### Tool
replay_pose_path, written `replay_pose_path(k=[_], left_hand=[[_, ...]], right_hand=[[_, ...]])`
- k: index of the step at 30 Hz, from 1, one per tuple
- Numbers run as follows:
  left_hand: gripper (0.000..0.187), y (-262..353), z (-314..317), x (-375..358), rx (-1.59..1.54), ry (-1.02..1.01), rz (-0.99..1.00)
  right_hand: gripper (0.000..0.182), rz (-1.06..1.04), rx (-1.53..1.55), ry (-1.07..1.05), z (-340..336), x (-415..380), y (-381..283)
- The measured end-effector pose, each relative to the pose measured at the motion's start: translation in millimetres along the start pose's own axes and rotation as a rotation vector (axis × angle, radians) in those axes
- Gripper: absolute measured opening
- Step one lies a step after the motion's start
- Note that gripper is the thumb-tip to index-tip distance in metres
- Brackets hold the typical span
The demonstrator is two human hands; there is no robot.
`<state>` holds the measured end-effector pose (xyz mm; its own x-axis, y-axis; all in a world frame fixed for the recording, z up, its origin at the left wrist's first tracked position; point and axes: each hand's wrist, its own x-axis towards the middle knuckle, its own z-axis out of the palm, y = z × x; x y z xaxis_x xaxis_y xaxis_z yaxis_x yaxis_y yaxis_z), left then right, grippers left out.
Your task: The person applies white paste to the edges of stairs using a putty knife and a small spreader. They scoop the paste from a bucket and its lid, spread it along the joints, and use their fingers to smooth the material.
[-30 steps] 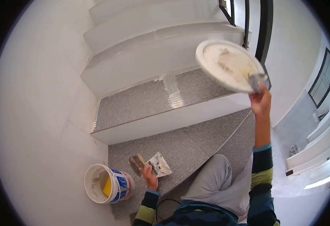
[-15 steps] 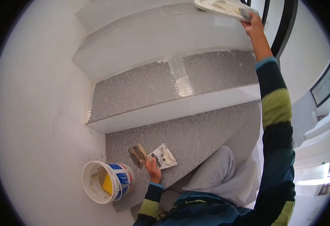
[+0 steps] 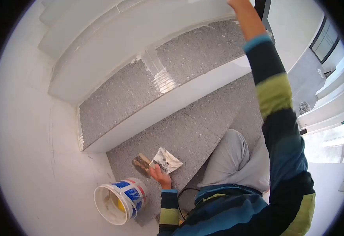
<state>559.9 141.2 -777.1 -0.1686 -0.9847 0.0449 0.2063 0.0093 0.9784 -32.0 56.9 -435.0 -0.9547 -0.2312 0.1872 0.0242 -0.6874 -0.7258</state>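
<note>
My left hand (image 3: 162, 177) is low over the lower step, fingers closed on the near edge of a square, pale spreader (image 3: 167, 160) smeared with white and dark paste. Just to its left, a brown-stained, flat block-like tool (image 3: 142, 165) lies on the step, close by my fingertips. My right hand (image 3: 239, 4) reaches up to the top edge of the view; its fingers are cut off there. Under that arm is the upper grey speckled step (image 3: 117, 88), with a ridged band of white paste (image 3: 164, 82) across its joint.
To the left of my left hand, a white and blue bucket (image 3: 119, 200) stands tilted towards the wall, with something yellow inside. My bent knee (image 3: 233, 145) rests at the step's edge. A white wall (image 3: 22, 118) runs along the left; a dark railing post (image 3: 261, 10) stands at upper right.
The view has swung, turning the steps. The white tray of paste and the scraper in my right hand have gone out of the top of the view. My left hand keeps its hold.
</note>
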Motion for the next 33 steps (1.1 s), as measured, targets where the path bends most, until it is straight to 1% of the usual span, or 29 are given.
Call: replay_pose_path(k=[1,2,3,4,5,6,7,8,10,11,13,14,16,17,19,21,23,25,26,27,28,29,30,31,32,33], left_hand=[[0.029,-6.2,-3.9,-0.7,0.004,0.010,-0.006],[0.027,-12.6,-7.7,0.1,0.214,0.006,0.040],[0.025,-14.1,-10.8,1.9,0.428,-0.004,0.084],[0.025,-11.6,-10.5,5.4,0.441,-0.002,0.078],[0.024,-9.1,-6.6,12.5,0.177,-0.058,-0.076],[0.024,-5.4,-2.4,19.0,-0.085,-0.110,-0.233],[0.024,11.0,11.3,20.3,-0.135,-0.190,-0.314],[0.024,36.0,30.7,22.7,-0.190,-0.266,-0.394],[0.024,59.6,57.6,25.6,-0.161,-0.313,-0.427],[0.025,69.0,66.2,26.9,-0.156,-0.365,-0.439],[0.025,83.0,81.7,31.6,-0.131,-0.454,-0.438],[0.024,88.7,88.1,33.7,-0.110,-0.492,-0.426],[0.023,99.5,97.2,38.2,-0.043,-0.532,-0.416],[0.023,103.8,99.7,38.5,-0.031,-0.515,-0.423],[0.028,110.4,108.8,40.9,-0.012,-0.561,-0.367],[0.029,117.2,113.5,38.9,-0.011,-0.585,-0.353],[0.021,125.4,118.5,34.4,0.028,-0.578,-0.370],[0.021,123.9,115.9,32.3,0.067,-0.589,-0.357],[0.022,122.1,113.5,32.2,0.101,-0.602,-0.346],[0.022,119.3,110.9,33.0,0.111,-0.608,-0.337],[0.022,115.0,107.4,35.1,0.037,-0.559,-0.317],[0.023,111.0,102.0,38.4,-0.036,-0.511,-0.296],[0.025,107.7,92.3,45.6,-0.144,-0.466,-0.342],[0.025,109.3,87.8,48.4,-0.130,-0.482,-0.333],[0.026,110.6,83.0,50.0,-0.179,-0.381,-0.292],[0.028,108.4,78.3,51.5,-0.232,-0.274,-0.252]], right_hand=[[0.020,-0.069,0.024,-0.110,-22.8,-24.8,-5.0],[0.019,-0.134,0.053,-0.218,-46.2,-74.3,-17.3],[0.029,-0.195,-0.175,-0.302,-74.8,-109.4,-20.7],[0.041,-0.256,-0.404,-0.385,-101.5,-149.9,-23.9],[0.039,-0.328,-0.737,-0.430,-115.2,-212.7,-32.6],[0.044,-0.088,-0.929,-0.466,-138.5,-254.8,-35.2],[0.043,-0.168,-0.825,-0.580,-193.6,-319.0,-5.4],[0.034,-0.078,-0.762,-0.606,-213.3,-347.3,1.9],[0.032,-0.010,-0.833,-0.630,-237.8,-385.9,3.7],[0.032,0.015,-0.830,-0.619,-243.4,-395.5,3.3],[0.034,-0.150,-0.956,-0.711,-248.0,-411.3,2.3],[0.034,-0.117,-0.947,-0.712,-247.0,-416.1,-0.6],[0.038,-0.268,-0.985,-0.762,-239.9,-418.0,-8.8],[0.038,-0.249,-0.973,-0.771,-237.0,-417.9,-11.0],[0.041,-0.433,-0.908,-0.860,-229.3,-412.5,-14.1],[0.041,-0.451,-0.882,-0.898,-219.0,-412.2,-16.7],[0.041,-0.469,-0.862,-0.929,-207.5,-413.6,-16.7],[0.040,-0.532,-0.906,-0.989,-195.5,-416.3,-14.6],[0.040,-0.535,-0.899,-0.979,-191.4,-417.9,-14.4],[0.040,-0.581,-0.957,-1.070,-187.3,-419.4,-14.2],[0.041,-0.629,-1.016,-1.157,-184.2,-419.6,-12.7],[0.041,-0.636,-1.009,-1.138,-185.5,-415.6,-8.8],[0.040,-0.592,-1.043,-1.130,-189.4,-407.4,-2.2],[0.040,-0.549,-1.078,-1.118,-190.5,-399.4,6.0],[0.040,-0.554,-1.074,-1.096,-188.4,-393.6,17.4],[0.042,-0.562,-1.029,-0.892,-186.2,-388.7,31.9]])
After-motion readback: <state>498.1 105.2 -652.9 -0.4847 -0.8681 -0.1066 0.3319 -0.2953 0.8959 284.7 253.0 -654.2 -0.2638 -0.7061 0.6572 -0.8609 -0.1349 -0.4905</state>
